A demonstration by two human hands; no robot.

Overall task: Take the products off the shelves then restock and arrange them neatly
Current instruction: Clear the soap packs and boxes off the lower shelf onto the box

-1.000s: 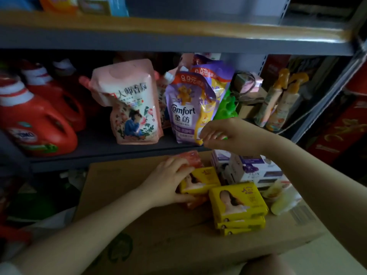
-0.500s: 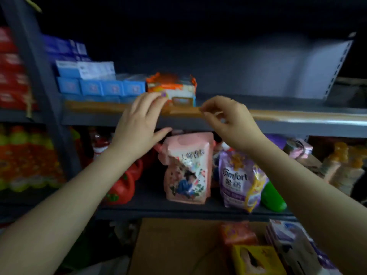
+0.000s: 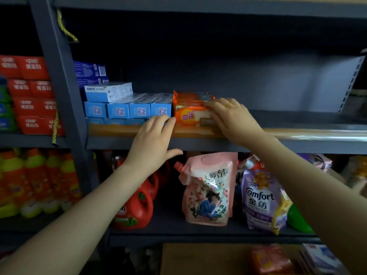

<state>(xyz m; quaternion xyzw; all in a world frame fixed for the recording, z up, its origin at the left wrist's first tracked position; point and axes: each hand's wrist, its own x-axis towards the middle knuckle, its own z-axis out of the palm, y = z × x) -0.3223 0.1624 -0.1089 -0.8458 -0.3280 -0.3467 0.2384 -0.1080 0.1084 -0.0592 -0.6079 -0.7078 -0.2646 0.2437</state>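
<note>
Far left, in the next bay, glossy red cartons point(image 3: 29, 92) are stacked in rows, and below them stand orange plastic bottles point(image 3: 39, 181) with yellow caps. A frayed yellow rope point(image 3: 56, 124) hangs down the dark metal upright point(image 3: 59, 80).

On the middle shelf point(image 3: 198, 144), whose front lip is a smooth amber strip, slim blue cardboard boxes point(image 3: 129, 109) sit end-on in a tight row, each with a printed square code, with one paler box lying flat on top. Just beside them on the right is the soap pack point(image 3: 190, 114), a crinkly orange film wrapper round pale rectangular bars, sitting at the front edge of that shelf.

My left hand point(image 3: 152, 141) lies over the shelf lip, its fingers straight and loosely together, tips touching the edge by the blue boxes and the pack's left corner, thumb spread out below the shelf. My right hand point(image 3: 232, 118) rests on the pack's right end, fingers bent over its top and front; a ring shows on one finger.

On the shelf below: red plastic jugs point(image 3: 135, 207), a soft pink spouted pouch point(image 3: 208, 187) standing upright, a purple pouch point(image 3: 262, 197) leaning beside it, and a green bottle point(image 3: 297, 221) behind that. At the bottom is a brown cardboard box point(image 3: 198, 259) carrying blurred packets.
</note>
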